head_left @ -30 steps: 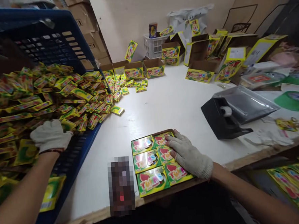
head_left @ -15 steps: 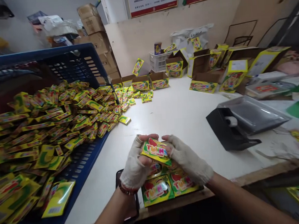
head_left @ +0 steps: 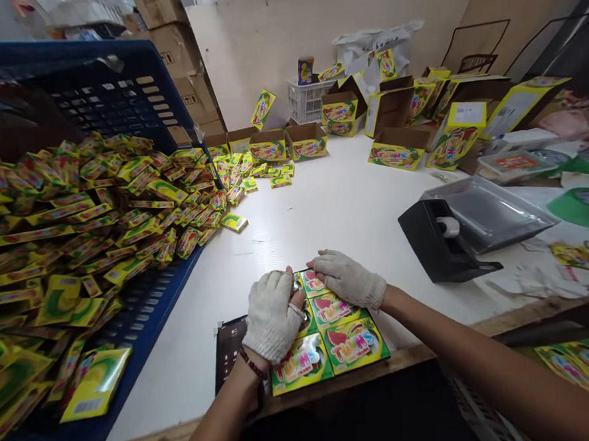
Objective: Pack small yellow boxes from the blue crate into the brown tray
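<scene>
Small yellow-green candy boxes (head_left: pixel 357 345) printed with watermelon pictures lie in two columns at the table's front edge. My left hand (head_left: pixel 273 315), in a white fingerless glove, rests on top of the left column and hides part of it, its fingers laid out flat. Across the far end of the right column lies my right hand (head_left: pixel 350 279), gloved the same way, with fingers extended. Neither hand holds a box up. A dark phone or tablet (head_left: pixel 227 351) with a lit screen sits beside the left column, partly under my left wrist.
A blue plastic crate (head_left: pixel 167 102) heaped with candy boxes (head_left: pixel 138 203) stands on the left. Toward the back are open display cartons (head_left: pixel 393 156) and a white basket (head_left: pixel 307 100). To the right sit a black tape dispenser (head_left: pixel 433 245) and a clear plastic tray (head_left: pixel 488 208).
The candy box that both hands held above the columns is down among the others. My hands have lowered onto the boxes and let go. The view has tilted downward.
</scene>
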A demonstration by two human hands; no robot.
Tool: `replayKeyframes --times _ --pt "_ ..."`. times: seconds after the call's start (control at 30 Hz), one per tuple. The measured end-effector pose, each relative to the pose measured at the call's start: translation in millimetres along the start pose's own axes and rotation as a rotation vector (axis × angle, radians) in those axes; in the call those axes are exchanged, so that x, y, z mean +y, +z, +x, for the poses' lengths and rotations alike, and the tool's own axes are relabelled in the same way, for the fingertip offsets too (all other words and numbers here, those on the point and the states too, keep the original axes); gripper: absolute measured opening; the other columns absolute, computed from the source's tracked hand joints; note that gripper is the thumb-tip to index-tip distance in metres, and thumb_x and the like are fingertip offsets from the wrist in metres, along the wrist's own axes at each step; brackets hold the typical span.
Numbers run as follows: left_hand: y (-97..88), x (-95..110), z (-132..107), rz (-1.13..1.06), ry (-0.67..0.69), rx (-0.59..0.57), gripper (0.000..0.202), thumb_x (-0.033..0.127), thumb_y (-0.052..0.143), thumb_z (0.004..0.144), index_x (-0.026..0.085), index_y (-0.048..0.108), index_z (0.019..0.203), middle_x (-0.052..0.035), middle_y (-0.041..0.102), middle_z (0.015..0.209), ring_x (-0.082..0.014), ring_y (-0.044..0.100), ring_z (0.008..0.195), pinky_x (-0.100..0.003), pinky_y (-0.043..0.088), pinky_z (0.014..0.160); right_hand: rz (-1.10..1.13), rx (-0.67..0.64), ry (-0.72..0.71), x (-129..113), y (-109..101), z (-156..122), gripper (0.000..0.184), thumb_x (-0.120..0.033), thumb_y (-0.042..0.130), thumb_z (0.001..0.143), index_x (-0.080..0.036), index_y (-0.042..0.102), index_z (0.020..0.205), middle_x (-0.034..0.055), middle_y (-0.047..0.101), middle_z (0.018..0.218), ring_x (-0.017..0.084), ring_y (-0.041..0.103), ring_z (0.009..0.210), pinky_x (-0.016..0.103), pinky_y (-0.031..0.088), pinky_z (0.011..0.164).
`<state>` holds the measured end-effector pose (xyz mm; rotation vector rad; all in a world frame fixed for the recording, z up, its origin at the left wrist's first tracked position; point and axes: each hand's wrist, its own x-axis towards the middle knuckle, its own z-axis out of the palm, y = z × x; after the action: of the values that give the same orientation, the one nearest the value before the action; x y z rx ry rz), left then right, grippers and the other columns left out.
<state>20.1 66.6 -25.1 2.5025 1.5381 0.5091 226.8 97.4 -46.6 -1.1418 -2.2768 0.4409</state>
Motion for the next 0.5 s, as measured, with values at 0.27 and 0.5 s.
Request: replayKeyframes --times 0.27,0.5 --pt "-0.4 10 0 0.269 0.044 -0.020 0.043 0.030 0.050 0.090 0.013 0.056 0.129 -0.0169 0.063 0.120 -0.0356 0.054 0.112 -0.054 0.042 0.090 -0.306 -0.173 0.132 -29 -8 -1 0.042 -0.033 0.054 0.093 -0.010 0.057 0.128 0.0135 0.065 0.116 0.028 0.055 0.107 0.044 0.044 0.099" --pt "25.9 -35 -33 0.165 0.341 0.116 0.048 0.047 0.058 0.079 0.032 0.063 0.124 -0.0111 0.063 0.130 -0.0374 0.051 0.123 -0.053 0.045 0.089 -0.393 -0.085 0.059 -27 -7 -2 0.060 -0.054 0.055 0.088 -0.014 0.054 0.132 0.0123 0.064 0.113 0.029 0.055 0.105 0.044 0.046 0.092"
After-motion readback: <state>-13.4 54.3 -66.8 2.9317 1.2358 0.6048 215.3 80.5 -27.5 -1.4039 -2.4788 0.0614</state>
